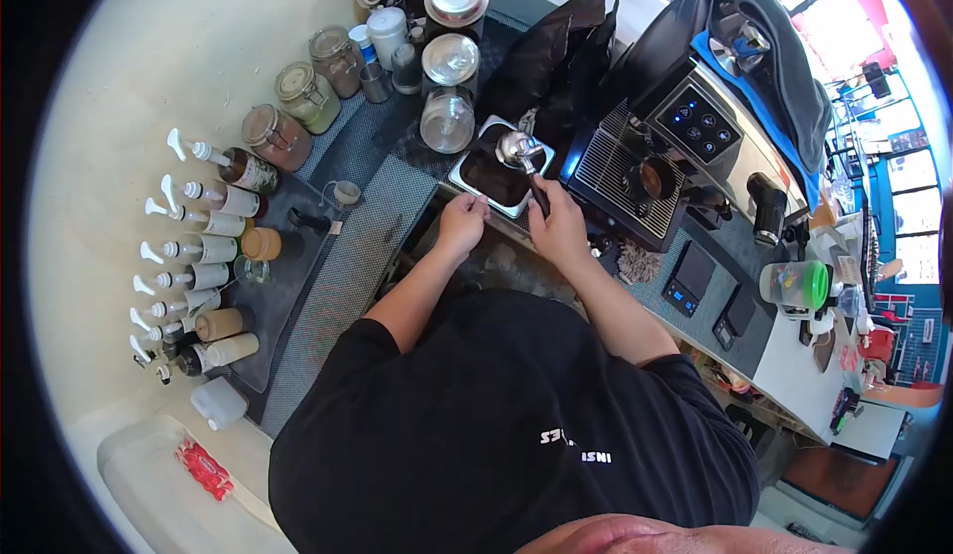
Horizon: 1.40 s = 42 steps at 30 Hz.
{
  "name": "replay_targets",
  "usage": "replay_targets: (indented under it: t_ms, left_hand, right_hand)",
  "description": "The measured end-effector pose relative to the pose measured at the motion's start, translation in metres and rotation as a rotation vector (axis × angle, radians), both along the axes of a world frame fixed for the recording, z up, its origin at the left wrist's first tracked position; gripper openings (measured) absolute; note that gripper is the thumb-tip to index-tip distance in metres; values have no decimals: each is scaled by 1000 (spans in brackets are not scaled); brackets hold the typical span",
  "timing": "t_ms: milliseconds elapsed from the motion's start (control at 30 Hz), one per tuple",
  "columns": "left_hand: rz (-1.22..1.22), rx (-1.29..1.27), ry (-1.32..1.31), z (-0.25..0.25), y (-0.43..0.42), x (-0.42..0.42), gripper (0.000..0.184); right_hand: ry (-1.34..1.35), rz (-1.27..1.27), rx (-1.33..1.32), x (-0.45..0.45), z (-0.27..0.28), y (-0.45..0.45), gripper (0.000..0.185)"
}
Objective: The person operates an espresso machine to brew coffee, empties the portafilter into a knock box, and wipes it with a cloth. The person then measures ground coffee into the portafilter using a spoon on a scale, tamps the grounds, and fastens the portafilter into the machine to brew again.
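Note:
My right hand [559, 222] is wrapped round the dark handle of a portafilter [518, 148]. Its shiny metal head is tilted over a rectangular steel pan [545, 165] with dark brown contents, which look like coffee grounds. At the pan's near rim, my left hand [464, 224] has its fingers pinched together on the edge. To the right of the pan stands a black espresso machine [695, 127] with lit buttons and a drip tray [620, 172]. What lies inside the portafilter's basket cannot be made out.
Glass jars [449, 117] and canisters line the back. Several pump bottles [213, 248] stand along the left wall on a dark mat. Right of the machine lie a digital scale [691, 274], a second small device [735, 318] and a green-lidded tub [794, 284].

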<state>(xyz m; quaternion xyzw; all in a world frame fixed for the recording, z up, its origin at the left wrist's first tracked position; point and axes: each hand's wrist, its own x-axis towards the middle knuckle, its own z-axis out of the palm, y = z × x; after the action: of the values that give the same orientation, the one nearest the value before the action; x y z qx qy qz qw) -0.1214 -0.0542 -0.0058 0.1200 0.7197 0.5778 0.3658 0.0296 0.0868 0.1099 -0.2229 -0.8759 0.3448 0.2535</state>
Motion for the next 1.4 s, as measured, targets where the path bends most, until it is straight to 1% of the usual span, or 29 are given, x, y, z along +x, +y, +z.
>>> replay_targets:
  t_ms: [33, 67, 133, 167, 200, 233, 267, 367, 400, 433, 467, 533, 600, 700, 733, 800, 833, 900, 933, 967, 1067, 1167, 1200, 1267, 1367, 1400]
  left_hand:
    - [5, -10, -8, 2, 0, 0, 30]
    - [4, -22, -14, 4, 0, 1, 29]
    - [62, 42, -65, 4, 1, 2, 27]
    - [79, 72, -93, 3, 3, 5, 26]
    - [127, 70, -90, 16, 4, 12, 22]
    - [164, 84, -91, 11, 4, 13, 23]
    - [201, 93, -96, 0, 2, 14, 24]
    - [136, 103, -114, -28, -12, 31, 23]
    - [-16, 48, 83, -20, -10, 49, 23]
    - [-165, -9, 281, -4, -7, 75, 23]
    - [-312, -68, 478, 15, 0, 98, 24]
    - [-646, -109, 411, 47, 32, 136, 26]
    - [-935, -7, 425, 43, 72, 169, 23]
    - [-1083, 57, 547, 57, 128, 224, 33]
    - [-1051, 48, 717, 55, 141, 240, 37]
    - [-965, 40, 1055, 46, 165, 271, 47]
    - [-947, -83, 1117, 32, 175, 283, 47]
    - [-1046, -226, 1229, 5, 188, 285, 40]
    - [-1088, -304, 1285, 7, 192, 284, 37]
    - [-1067, -294, 1317, 8, 194, 283, 27]
    - [-873, -219, 1040, 32, 185, 289, 22]
    - [-452, -201, 449, 63, 161, 287, 23]
    - [-374, -147, 388, 72, 149, 284, 25]
    - [-212, -30, 269, 91, 125, 276, 29]
    - [-285, 285, 421, 127, 93, 273, 29]
    - [-361, 304, 656, 140, 84, 264, 29]
  right_hand:
    - [77, 20, 21, 0, -5, 3, 42]
    - [-38, 45, 11, 0, -9, 7, 42]
    - [-266, 70, -15, 1, -14, 17, 41]
    - [-298, 68, 32, 2, -16, 22, 49]
    - [-321, 81, -70, 4, -4, 25, 49]
    - [-341, 94, -173, 7, 19, 29, 49]
    - [-358, 107, -281, 16, 31, 33, 49]
    - [151, 202, -591, 66, -10, 37, 48]
    - [122, 201, -735, 88, 5, 39, 49]
    - [92, 205, -884, 120, 38, 41, 50]
    - [62, 213, -1037, 152, 57, 44, 51]
    - [219, 230, -1235, 210, 61, 49, 54]
    - [352, 168, -1348, 260, 74, 50, 54]
    - [554, 71, -1547, 326, 74, 55, 54]
    - [624, 36, -1617, 346, 71, 57, 53]
    - [722, 2, -1667, 377, 54, 62, 46]
    - [780, -9, -1702, 390, 47, 64, 44]
    - [842, -20, -1731, 411, 35, 70, 40]
    - [844, -19, -1726, 417, 30, 74, 38]
    - [844, -14, -1722, 422, 26, 78, 37]
    - [755, -19, -1754, 432, 24, 92, 36]
    - [595, -58, -1767, 428, 19, 101, 34]
    - [540, -73, -1768, 422, 18, 102, 34]
    - [427, 8, -1772, 403, 17, 103, 34]
    - [261, 197, -1747, 358, 23, 96, 36]
    - [257, 237, -1770, 342, 29, 93, 35]
